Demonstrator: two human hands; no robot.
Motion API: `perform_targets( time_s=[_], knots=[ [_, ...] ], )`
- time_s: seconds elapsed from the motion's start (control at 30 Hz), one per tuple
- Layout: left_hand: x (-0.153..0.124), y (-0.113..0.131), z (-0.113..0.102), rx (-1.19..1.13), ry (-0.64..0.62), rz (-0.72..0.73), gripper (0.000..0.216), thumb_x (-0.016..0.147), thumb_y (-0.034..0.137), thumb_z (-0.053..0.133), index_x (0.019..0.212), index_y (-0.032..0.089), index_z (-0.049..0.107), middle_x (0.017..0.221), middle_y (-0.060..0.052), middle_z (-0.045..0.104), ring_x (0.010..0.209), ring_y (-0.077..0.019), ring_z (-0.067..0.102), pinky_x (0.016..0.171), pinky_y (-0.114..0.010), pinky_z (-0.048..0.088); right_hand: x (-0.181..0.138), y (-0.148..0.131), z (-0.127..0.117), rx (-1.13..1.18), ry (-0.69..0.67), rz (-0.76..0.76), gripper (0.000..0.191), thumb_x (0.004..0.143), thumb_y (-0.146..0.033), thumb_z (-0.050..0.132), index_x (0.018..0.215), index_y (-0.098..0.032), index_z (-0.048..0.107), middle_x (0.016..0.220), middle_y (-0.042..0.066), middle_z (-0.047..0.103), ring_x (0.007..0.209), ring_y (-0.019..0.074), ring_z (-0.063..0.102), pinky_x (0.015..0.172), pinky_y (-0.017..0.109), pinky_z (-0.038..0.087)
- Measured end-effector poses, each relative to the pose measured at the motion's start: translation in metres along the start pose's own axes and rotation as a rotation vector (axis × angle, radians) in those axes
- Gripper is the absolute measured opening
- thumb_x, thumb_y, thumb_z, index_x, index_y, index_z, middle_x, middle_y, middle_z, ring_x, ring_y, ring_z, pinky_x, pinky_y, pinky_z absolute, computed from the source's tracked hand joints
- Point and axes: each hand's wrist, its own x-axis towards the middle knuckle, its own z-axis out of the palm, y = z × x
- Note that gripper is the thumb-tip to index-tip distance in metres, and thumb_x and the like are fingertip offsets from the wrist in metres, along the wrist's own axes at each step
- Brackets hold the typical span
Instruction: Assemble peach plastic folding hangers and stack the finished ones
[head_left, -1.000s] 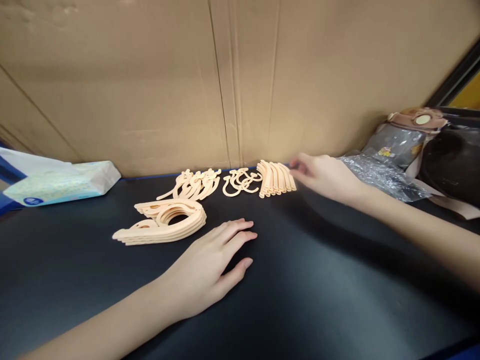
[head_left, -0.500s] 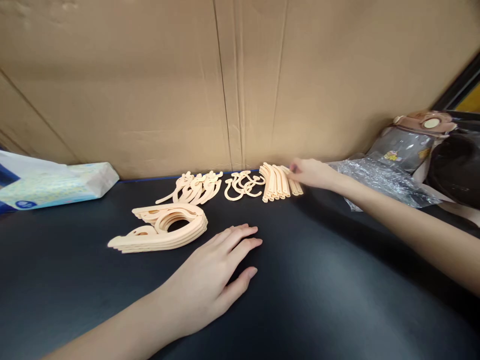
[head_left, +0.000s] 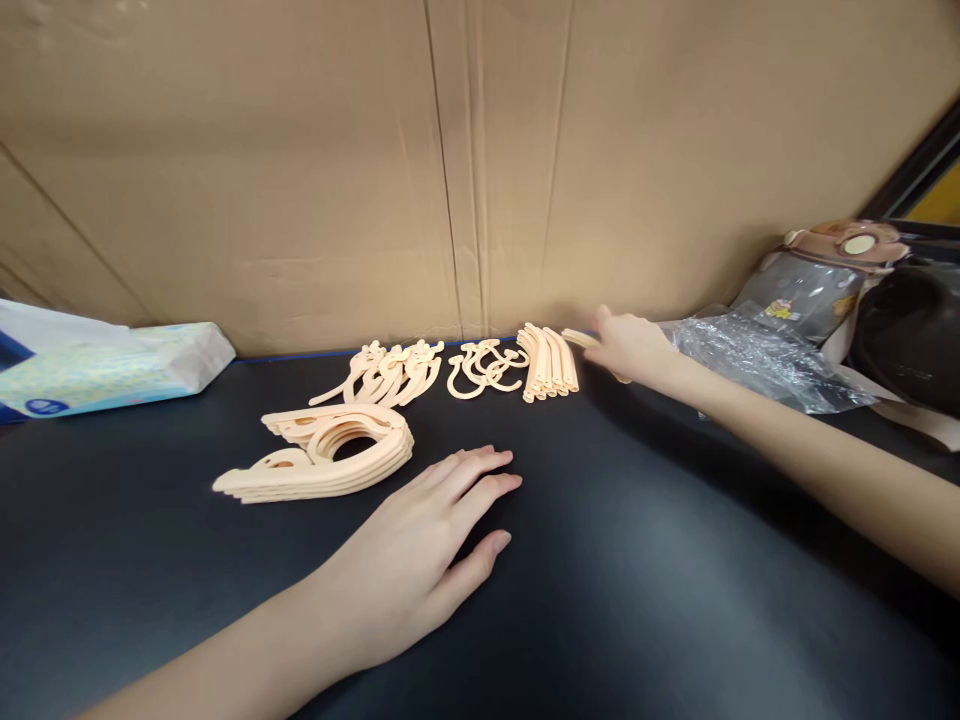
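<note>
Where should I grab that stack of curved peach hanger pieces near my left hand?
Take the stack at its rounded right end, nearest the left hand, fingers over the top and thumb under. It lies flat on the black table, so pinching all layers there probably keeps them together.

Counter (head_left: 637,600): black, matte, backed by a cardboard wall.
Flat curved pieces (head_left: 322,455): stacked just left of the left grip (head_left: 420,560), which lies flat on the counter.
Notched pieces (head_left: 394,372): beyond that stack.
Hooks (head_left: 484,368): beside them.
Bars (head_left: 547,362): bundled just left of the right grip (head_left: 630,345).
Tissue pack (head_left: 112,365): far left.
Plastic wrap (head_left: 757,360): right of the right grip.
</note>
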Motion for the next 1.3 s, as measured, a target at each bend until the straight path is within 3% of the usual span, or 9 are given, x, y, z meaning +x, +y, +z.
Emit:
perform_targets(
  time_s=[0.23,0.37,0.47,0.53,0.7,0.97,1.17,1.3],
  knots=[
    [-0.002,0.002,-0.001,-0.013,0.0,-0.004,0.038,0.098,0.032,0.038,0.134,0.023,0.046,0.147,-0.006,0.042,0.133,-0.0248,0.041,0.108,-0.046,0.041,-0.007,0.008,-0.029,0.099,0.126,-0.058,0.035,0.079,-0.028,0.058,0.109,-0.014,0.048,0.087,0.01,0.067,0.075,0.0242,0.063,0.059,0.029,0.04],
    [-0.002,0.002,0.0,-0.045,0.049,0.001,0.035,0.098,0.025,0.037,0.131,0.023,0.048,0.144,-0.006,0.045,0.131,-0.0237,0.044,0.107,-0.043,0.041,-0.036,0.006,-0.047,0.398,0.26,-0.347,0.025,0.075,-0.023,0.061,0.097,-0.018,0.049,0.077,0.001,0.063,0.062,0.0144,0.056,0.057,0.024,0.038],
    [-0.003,0.003,0.001,-0.097,0.158,-0.033,0.033,0.098,0.023,0.036,0.129,0.022,0.049,0.135,-0.007,0.052,0.123,-0.022,0.051,0.102,-0.039,0.044,-0.074,-0.002,-0.047,0.594,0.198,-0.568,0.022,0.073,-0.022,0.063,0.09,-0.02,0.049,0.081,-0.001,0.061,0.063,0.011,0.052,0.057,0.022,0.039],
    [-0.004,0.003,0.001,-0.16,0.246,-0.079,0.032,0.099,0.026,0.035,0.128,0.023,0.047,0.126,-0.006,0.057,0.115,-0.0204,0.055,0.098,-0.036,0.046,-0.099,-0.008,-0.041,0.656,0.064,-0.68,0.023,0.071,-0.017,0.062,0.089,-0.021,0.049,0.083,-0.003,0.06,0.064,0.0097,0.05,0.058,0.02,0.04],
    [-0.004,0.002,-0.004,-0.313,0.305,-0.12,0.027,0.101,0.028,0.032,0.118,0.024,0.053,0.112,-0.002,0.061,0.103,-0.0163,0.057,0.09,-0.031,0.045,-0.14,-0.027,-0.026,0.669,-0.199,-0.789,0.022,0.073,-0.012,0.058,0.086,-0.022,0.044,0.077,-0.006,0.053,0.059,0.007,0.045,0.054,0.018,0.035],
    [-0.003,0.007,-0.008,-0.305,0.122,0.09,0.023,0.085,0.036,0.063,0.103,0.022,0.061,0.103,-0.002,0.065,0.095,-0.0191,0.056,0.082,-0.031,0.044,-0.153,-0.042,-0.016,0.659,-0.087,-0.909,0.021,0.074,-0.008,0.053,0.083,-0.02,0.04,0.079,-0.003,0.049,0.059,0.008,0.043,0.054,0.02,0.034],
    [-0.004,0.01,-0.007,-0.27,0.109,0.126,0.017,0.081,0.023,0.062,0.098,0.022,0.06,0.101,-0.002,0.064,0.095,-0.0192,0.055,0.083,-0.032,0.044,-0.154,-0.043,-0.015,0.627,-0.061,-0.994,0.017,0.079,-0.012,0.051,0.086,-0.021,0.039,0.082,0.001,0.052,0.067,0.0129,0.047,0.06,0.024,0.037],
    [-0.004,0.009,-0.007,-0.278,0.109,0.141,0.015,0.081,0.02,0.06,0.095,0.022,0.059,0.102,-0.002,0.063,0.095,-0.0188,0.054,0.082,-0.032,0.044,-0.149,-0.039,-0.019,0.622,-0.15,-1.009,0.014,0.085,-0.02,0.055,0.088,-0.021,0.042,0.084,0.0,0.054,0.069,0.0126,0.048,0.062,0.024,0.037]
  ],
)
